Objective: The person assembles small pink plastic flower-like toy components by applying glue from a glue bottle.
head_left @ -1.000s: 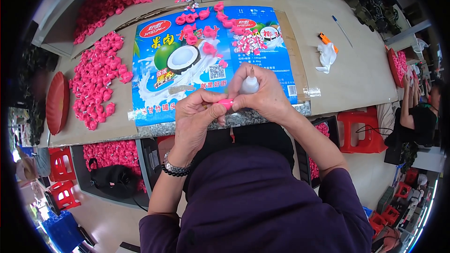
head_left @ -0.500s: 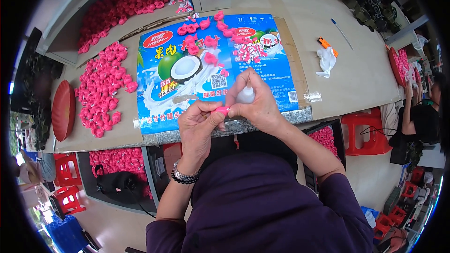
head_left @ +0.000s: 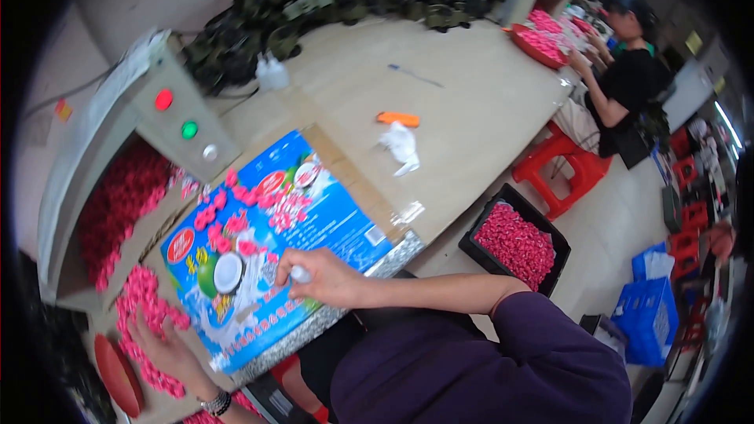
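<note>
Pink, soft-looking moulded pieces lie in a long heap [head_left: 143,286] at the left of my table, and my left hand [head_left: 170,355] is now over the near part of it. Half a second ago both my hands met around one pink piece; now they are well apart, and between them I see no piece being worked. I judge from this that the handling of that piece is interrupted or finished, and that my attention goes to the heap. Where that piece lies now, I cannot tell.

My left hand is opened, with its fingers stretched and a little spread across the pieces. It seems to touch them, but the picture is blurred, and I cannot tell whether something is under the palm. My right hand [head_left: 328,279] is curled closed around a small white squeeze bottle [head_left: 300,274], above the near part of the blue printed cardboard [head_left: 345,226]; only a pale end of the bottle shows between my fingers.

On this cardboard, beyond my right hand, there are a few loose pink pieces [head_left: 210,212] and a cluster of small pink-and-white parts [head_left: 288,212]. A red dish [head_left: 118,377] stands just beside the heap, on its left.
</note>
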